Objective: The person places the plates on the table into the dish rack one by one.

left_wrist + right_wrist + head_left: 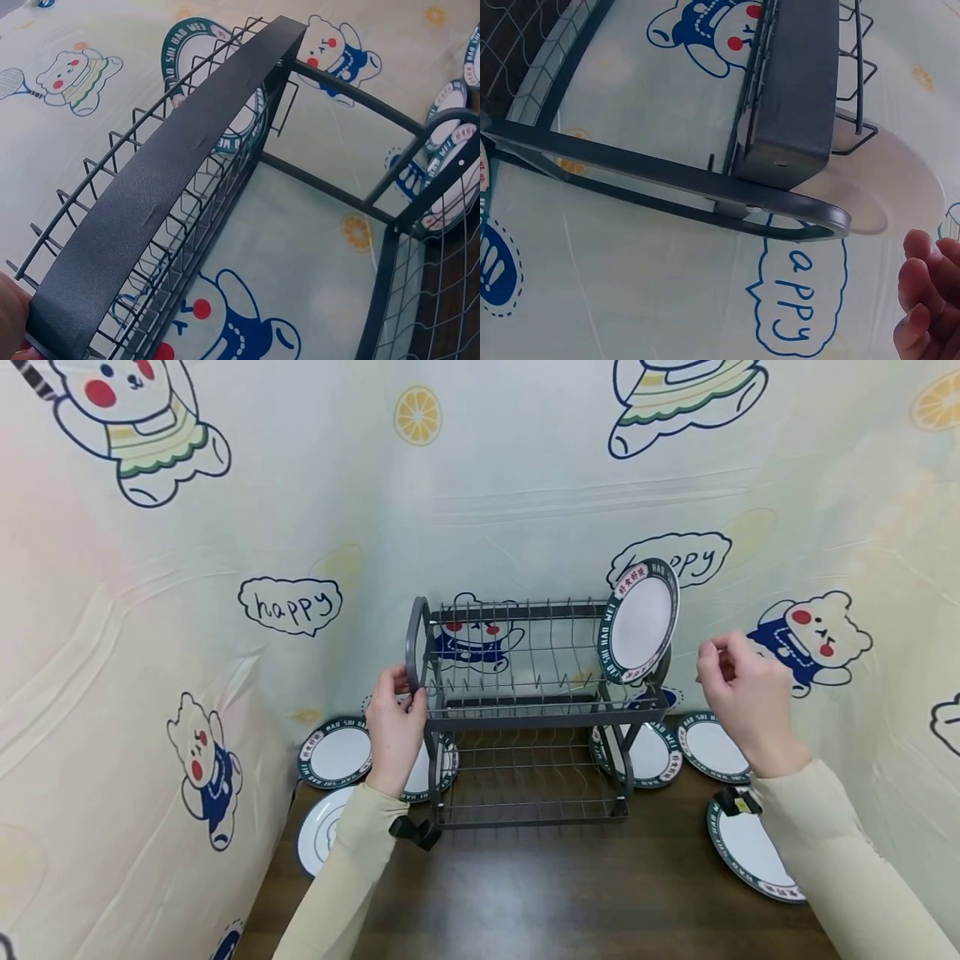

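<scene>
A dark two-tier dish rack (pixel 491 723) stands on the table. My left hand (pixel 395 727) grips the left end of its upper tier; in the left wrist view the fingers (pixel 11 315) show at the rack's edge (pixel 150 195). One white plate with a green lettered rim (pixel 640 621) stands upright, slightly tilted, at the right end of the upper tier. To the right of it my right hand (pixel 750 702) is raised, loosely curled and holding nothing. In the right wrist view its fingers (pixel 919 289) are apart from the plate (pixel 900 180).
Green-rimmed plates lie behind the rack's left (pixel 335 753) and right (pixel 712 745) sides, others partly behind its legs. A blue-edged plate (pixel 318 831) lies at the left, partly under my left forearm. Another green-rimmed plate (pixel 750 852) lies right. Printed cloth (pixel 510 510) hangs behind.
</scene>
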`<action>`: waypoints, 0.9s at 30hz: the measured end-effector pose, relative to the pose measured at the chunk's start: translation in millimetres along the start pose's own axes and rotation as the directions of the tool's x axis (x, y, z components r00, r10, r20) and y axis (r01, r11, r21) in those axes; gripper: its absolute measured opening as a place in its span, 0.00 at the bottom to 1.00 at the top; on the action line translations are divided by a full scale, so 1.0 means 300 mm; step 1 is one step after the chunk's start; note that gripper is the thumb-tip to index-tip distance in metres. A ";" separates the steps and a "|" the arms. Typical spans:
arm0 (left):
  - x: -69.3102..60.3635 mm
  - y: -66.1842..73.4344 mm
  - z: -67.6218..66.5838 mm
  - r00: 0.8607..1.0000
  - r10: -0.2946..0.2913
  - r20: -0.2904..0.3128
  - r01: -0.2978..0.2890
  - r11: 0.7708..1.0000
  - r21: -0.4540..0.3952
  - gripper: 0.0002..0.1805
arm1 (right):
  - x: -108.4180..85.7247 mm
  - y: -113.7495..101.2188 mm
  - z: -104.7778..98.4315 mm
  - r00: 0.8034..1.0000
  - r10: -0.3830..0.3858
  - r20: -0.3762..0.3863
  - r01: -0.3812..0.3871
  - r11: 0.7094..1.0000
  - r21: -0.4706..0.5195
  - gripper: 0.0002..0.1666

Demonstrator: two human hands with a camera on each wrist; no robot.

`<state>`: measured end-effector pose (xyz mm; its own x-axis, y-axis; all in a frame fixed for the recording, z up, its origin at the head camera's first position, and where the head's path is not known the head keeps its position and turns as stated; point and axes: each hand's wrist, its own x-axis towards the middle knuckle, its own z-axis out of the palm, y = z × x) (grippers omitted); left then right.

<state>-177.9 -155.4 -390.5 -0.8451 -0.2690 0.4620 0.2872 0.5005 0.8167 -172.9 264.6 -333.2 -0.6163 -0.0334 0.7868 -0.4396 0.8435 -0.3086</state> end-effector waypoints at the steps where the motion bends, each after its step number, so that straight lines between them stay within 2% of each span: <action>1: 0.000 0.000 0.001 1.000 0.000 0.001 0.000 1.000 -0.002 0.18 | -0.014 0.001 -0.007 1.000 0.004 0.006 -0.004 1.000 0.005 0.10; 10: -0.001 0.004 0.000 1.000 -0.007 -0.001 0.007 1.000 -0.016 0.17 | -0.160 0.041 -0.066 0.998 0.046 0.035 -0.046 0.999 -0.002 0.08; 15: -0.001 0.002 0.000 1.000 -0.003 -0.004 0.003 1.000 -0.014 0.16 | -0.247 0.080 -0.087 0.990 0.127 0.064 -0.128 0.992 0.011 0.09; 22: -0.001 -0.004 -0.001 1.000 -0.010 -0.007 0.010 1.000 -0.016 0.16 | -0.350 0.141 -0.115 0.980 0.191 0.048 -0.190 0.981 -0.027 0.09; 27: 0.006 -0.010 0.000 1.000 -0.004 0.003 0.004 1.000 -0.006 0.16 | -0.420 0.182 -0.127 0.961 0.273 0.054 -0.269 0.961 -0.066 0.09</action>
<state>-180.2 -157.3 -392.2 -0.8476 -0.2682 0.4579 0.2866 0.4948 0.8203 -94.2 335.4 -428.9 -0.7473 0.1687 0.6427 -0.2139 0.8547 -0.4731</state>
